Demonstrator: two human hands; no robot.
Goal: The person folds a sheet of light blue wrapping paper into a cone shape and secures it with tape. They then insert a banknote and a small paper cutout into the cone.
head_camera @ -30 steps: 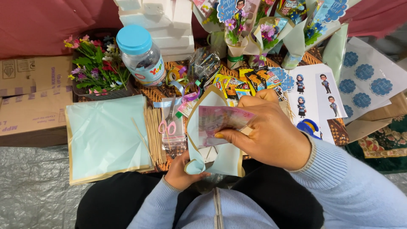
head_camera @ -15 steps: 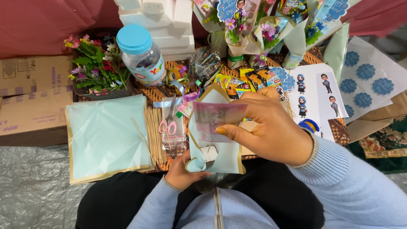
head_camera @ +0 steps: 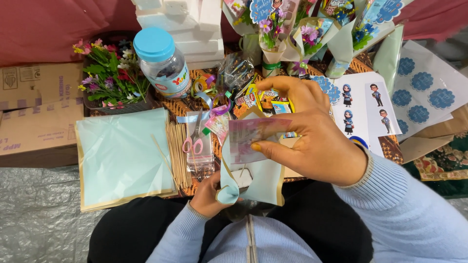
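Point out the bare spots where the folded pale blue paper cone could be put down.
Free: the flat stack of pale blue sheets, bordered by the bundle of wooden skewers and the brown cardboard box; also the grey plastic sheeting below. Crowded: around the pink-handled scissors, blue-lidded jar and white sticker sheets.

The right hand point(head_camera: 312, 134) pinches a pinkish banknote-like slip point(head_camera: 253, 139) between thumb and fingers, held against a pale mint wrapping sheet with a gold edge point(head_camera: 265, 180). The left hand point(head_camera: 209, 195) grips that sheet's lower fold from beneath. To the left lie a stack of mint paper sheets point(head_camera: 122, 156), a bundle of wooden skewers point(head_camera: 178, 153) and pink-handled scissors point(head_camera: 194, 141). Farther off stand a blue-lidded jar point(head_camera: 163, 61) and a tray of small flowers point(head_camera: 109, 78). Sticker sheets point(head_camera: 370, 104) lie to the right.
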